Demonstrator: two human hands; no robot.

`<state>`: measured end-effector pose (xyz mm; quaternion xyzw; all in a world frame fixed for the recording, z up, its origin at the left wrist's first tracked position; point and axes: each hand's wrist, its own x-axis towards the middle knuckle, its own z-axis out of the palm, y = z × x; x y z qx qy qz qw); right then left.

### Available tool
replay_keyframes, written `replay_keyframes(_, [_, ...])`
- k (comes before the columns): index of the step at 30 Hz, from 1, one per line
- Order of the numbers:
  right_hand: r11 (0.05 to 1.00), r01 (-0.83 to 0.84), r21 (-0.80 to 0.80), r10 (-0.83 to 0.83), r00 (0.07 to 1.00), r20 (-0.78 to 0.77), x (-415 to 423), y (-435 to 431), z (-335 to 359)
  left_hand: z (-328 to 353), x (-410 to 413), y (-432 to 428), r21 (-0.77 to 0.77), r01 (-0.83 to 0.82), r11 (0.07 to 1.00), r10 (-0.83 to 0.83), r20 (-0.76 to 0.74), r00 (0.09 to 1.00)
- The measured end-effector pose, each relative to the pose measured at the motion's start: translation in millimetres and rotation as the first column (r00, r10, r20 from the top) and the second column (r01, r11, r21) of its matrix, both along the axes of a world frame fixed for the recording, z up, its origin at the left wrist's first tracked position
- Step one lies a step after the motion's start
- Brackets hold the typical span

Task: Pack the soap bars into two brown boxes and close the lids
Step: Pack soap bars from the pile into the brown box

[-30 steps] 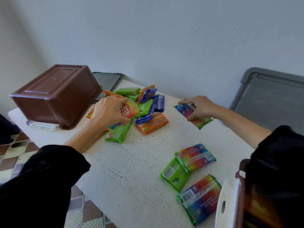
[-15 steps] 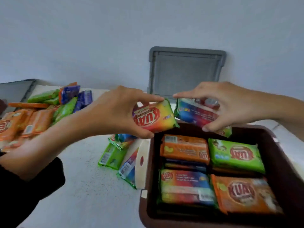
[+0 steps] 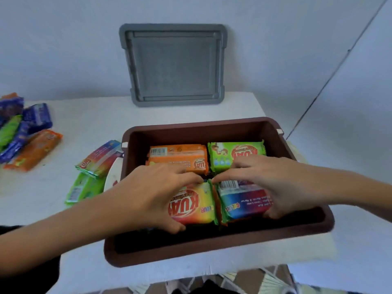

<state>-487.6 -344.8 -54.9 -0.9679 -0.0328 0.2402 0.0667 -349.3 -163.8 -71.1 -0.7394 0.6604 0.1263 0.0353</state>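
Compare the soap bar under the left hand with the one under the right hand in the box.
The left-hand bar is mostly yellow and orange with the big red logo facing up; the right-hand bar is blue, purple and red, showing its barcode and small print. The left hand grips its bar from the left side, the right hand from the right. Both lie flat, side by side, in the near row of the brown box.

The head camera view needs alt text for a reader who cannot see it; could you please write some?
Both hands, left hand and right hand, press two soap bars side by side into an open brown box on a white table. A grey lid leans against the wall.
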Motion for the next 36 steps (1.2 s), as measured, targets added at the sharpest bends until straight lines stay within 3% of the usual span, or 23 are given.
replay_keyframes(15, [0.998, -0.056, 0.012, 0.055, 0.995, 0.081, -6, -1, -12, -14, -11, 3, -0.056, -0.045, 0.997, 0.044, -0.024, 0.999])
replay_keyframes(29, [0.990, -0.037, 0.134, 0.029, 0.998, 0.063, 1, -7, -16, -19, -6, 2, -0.013, -0.023, 1.000, 0.022, -0.016, 1.000])
replay_keyframes(32, [0.978, 0.010, 0.207, -0.031, 0.995, 0.098, 5, -11, -13, -9, 1, 1, -0.061, -0.041, 0.997, 0.032, -0.138, 0.990])
replay_keyframes(36, [0.923, 0.099, 0.371, -0.209, 0.940, 0.269, 23, -25, 3, 18, 30, -6, -0.312, -0.219, 0.925, 0.078, -0.408, 0.910])
